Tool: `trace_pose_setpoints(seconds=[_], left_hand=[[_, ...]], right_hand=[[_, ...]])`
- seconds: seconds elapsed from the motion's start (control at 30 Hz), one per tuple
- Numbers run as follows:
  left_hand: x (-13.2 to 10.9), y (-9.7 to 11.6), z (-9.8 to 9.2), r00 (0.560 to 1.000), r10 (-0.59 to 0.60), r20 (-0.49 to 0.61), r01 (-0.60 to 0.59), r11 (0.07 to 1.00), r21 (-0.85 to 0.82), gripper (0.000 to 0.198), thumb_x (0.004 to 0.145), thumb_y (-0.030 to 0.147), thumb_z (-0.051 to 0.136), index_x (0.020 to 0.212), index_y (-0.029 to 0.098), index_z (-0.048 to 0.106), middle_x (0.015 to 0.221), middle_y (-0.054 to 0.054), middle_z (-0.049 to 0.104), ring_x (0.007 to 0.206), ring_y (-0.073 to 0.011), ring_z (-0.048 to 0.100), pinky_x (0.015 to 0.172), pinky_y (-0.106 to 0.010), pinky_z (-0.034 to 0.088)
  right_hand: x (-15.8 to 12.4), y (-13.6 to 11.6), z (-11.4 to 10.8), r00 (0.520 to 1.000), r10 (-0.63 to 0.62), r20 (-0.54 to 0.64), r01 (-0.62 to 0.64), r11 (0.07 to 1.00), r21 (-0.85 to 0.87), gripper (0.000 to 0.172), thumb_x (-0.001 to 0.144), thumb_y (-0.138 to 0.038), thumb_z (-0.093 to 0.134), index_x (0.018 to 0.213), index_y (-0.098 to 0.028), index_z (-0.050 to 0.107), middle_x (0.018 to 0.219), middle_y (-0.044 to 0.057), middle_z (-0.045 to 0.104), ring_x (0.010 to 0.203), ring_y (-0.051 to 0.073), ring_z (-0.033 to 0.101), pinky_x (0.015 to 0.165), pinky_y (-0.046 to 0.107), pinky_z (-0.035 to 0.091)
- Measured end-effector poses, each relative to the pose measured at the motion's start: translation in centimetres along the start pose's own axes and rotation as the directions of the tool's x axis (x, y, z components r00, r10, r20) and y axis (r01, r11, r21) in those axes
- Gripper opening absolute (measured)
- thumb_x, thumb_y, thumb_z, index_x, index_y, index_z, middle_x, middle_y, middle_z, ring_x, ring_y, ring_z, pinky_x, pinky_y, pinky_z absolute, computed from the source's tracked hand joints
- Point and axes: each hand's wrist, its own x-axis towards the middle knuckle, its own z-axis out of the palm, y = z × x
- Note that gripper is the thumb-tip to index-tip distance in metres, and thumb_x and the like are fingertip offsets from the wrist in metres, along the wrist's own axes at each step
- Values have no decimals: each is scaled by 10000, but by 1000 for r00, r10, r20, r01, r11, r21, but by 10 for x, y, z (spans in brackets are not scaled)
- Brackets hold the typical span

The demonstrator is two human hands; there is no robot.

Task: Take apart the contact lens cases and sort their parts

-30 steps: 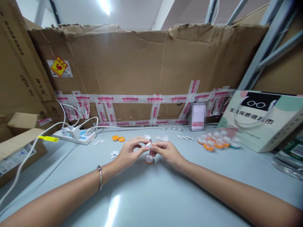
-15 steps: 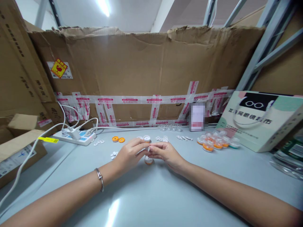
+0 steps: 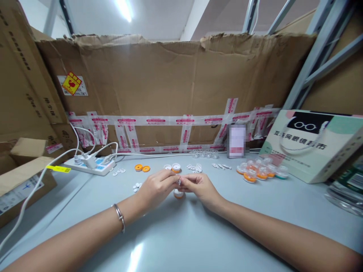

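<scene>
My left hand (image 3: 161, 186) and my right hand (image 3: 200, 187) meet at the middle of the table, fingertips pinched together on a small white part (image 3: 179, 181). Fingers cover most of that part, so its exact kind is hidden. Just below the fingertips, an orange-and-white round case (image 3: 178, 194) rests on the table. Behind my hands sit two white round cups with orange bases (image 3: 176, 167). Two orange rings (image 3: 138, 167) lie to their left. Small white discs (image 3: 136, 187) are beside my left hand. White small parts (image 3: 195, 168) lie beyond my right hand.
A power strip (image 3: 90, 164) with cables stands at the left, beside an open carton (image 3: 25, 185). Several clear-topped round cases (image 3: 259, 170) cluster at the right, near a paper bag (image 3: 309, 147) and a bottle (image 3: 347, 185). A phone (image 3: 237, 141) leans against the large cardboard (image 3: 170, 83).
My left hand has lowered slightly and drawn back, showing more of the two white cups behind it. Both hands keep pinching the small white part.
</scene>
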Motion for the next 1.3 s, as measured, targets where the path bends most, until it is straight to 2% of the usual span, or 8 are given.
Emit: trace_pose_setpoints(seconds=[0.33,0.67,0.73,0.83,0.93,1.13,1.2,1.3], left_hand=[[-3,2,6,997,77,5,-77,992,103,120,859,124,470,837,130,588,756,-59,637,668,-146,599,563,-249,494],[-6,-1,9,996,-48,-75,34,984,-174,108,826,178,569,919,124,584,817,-80,641,766,-159,605,674,-275,510],[-6,1,9,987,-142,-78,117,958,-264,95,812,183,588,894,134,592,809,-67,642,761,-153,607,681,-271,509],[-4,5,9,943,-325,-67,279,886,-370,73,784,183,621,844,147,604,773,-40,641,716,-138,600,653,-255,506],[-3,8,10,910,-408,-73,341,836,-431,83,770,181,636,841,147,613,760,-31,638,692,-128,593,634,-242,505],[-5,5,9,940,-323,-108,255,878,-405,107,765,168,641,866,146,614,767,-36,641,706,-135,595,648,-254,498],[-5,5,9,948,-299,-106,235,887,-398,100,768,164,637,864,148,615,788,-44,652,736,-142,606,672,-260,503],[-4,6,8,944,-310,-113,245,888,-390,93,783,178,622,874,160,613,803,-43,658,746,-145,612,681,-267,508]], right_hand=[[0,4,6,998,-19,-67,16,999,-40,252,607,-338,677,750,-136,727,603,6,655,599,138,604,644,309,517],[3,-1,3,983,158,-93,-153,987,54,300,552,-410,724,651,-138,646,547,-1,628,551,126,607,611,269,492],[2,-1,2,989,120,-85,-119,993,17,321,568,-443,714,648,-143,632,554,4,632,552,131,603,612,277,489],[0,-3,1,993,-90,-75,78,985,-153,305,642,-453,670,695,-153,649,639,19,650,608,143,601,633,284,483],[0,-6,-1,979,-199,-46,181,949,-258,296,688,-454,635,727,-161,656,678,21,649,640,149,600,636,279,478],[4,-7,-2,999,47,-17,-49,992,-113,364,638,-504,660,692,-150,589,555,-6,603,542,126,584,611,283,482],[2,-8,-2,1000,-27,-14,23,978,-206,345,687,-501,616,714,-157,594,586,5,607,569,136,585,619,289,478],[-3,-9,-3,950,-311,-4,275,848,-454,281,767,-456,544,733,-187,618,669,22,619,645,152,574,666,294,458]])
